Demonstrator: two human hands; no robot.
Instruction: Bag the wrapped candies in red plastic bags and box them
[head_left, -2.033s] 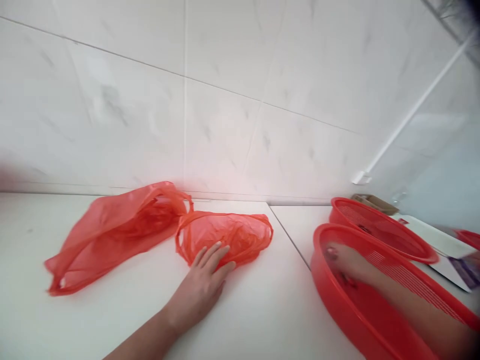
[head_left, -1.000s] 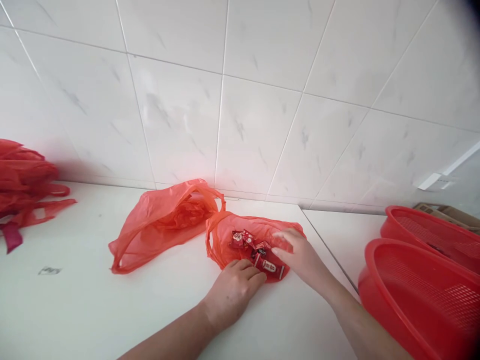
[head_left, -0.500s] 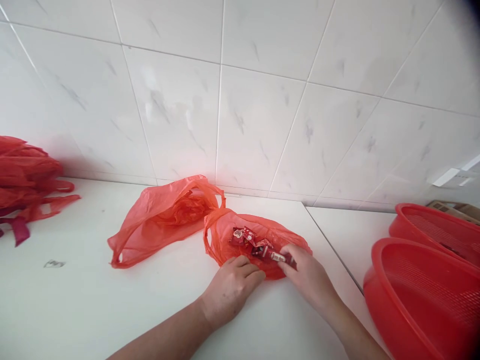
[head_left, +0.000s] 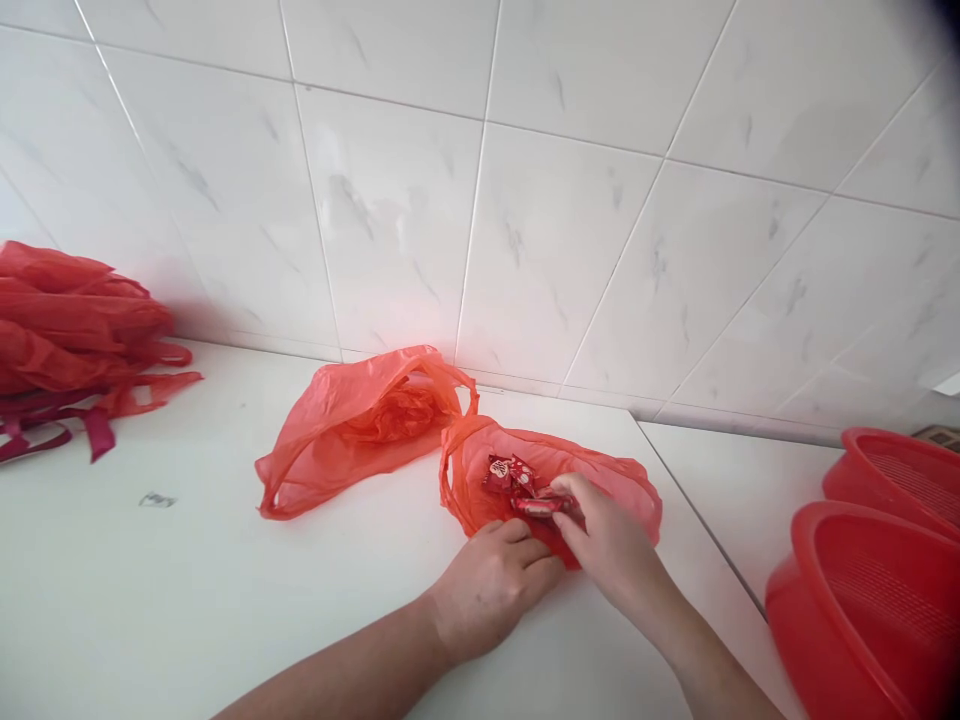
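A red plastic bag [head_left: 615, 480] lies on the white table [head_left: 247, 600], with several small red wrapped candies [head_left: 506, 473] on or in it. My left hand [head_left: 495, 585] is closed on the bag's near edge, its fingertips partly hidden. My right hand [head_left: 604, 535] reaches over the bag from the right and pinches a red wrapped candy [head_left: 541, 506] between thumb and fingers. A second red plastic bag [head_left: 315, 440] lies to the left, touching the first, its mouth gaping and crumpled plastic inside.
A heap of red plastic bags [head_left: 75, 320] sits at the far left against the tiled wall [head_left: 390, 210]. Two red plastic baskets [head_left: 814, 560] stand at the right edge, past a seam [head_left: 697, 510] between tabletops. A small printed mark [head_left: 158, 499] shows on the table.
My view has swung left, so the things appear further right. My right hand has shifted inward over the bag, closer to the other candies, with the candy turned in its fingers.
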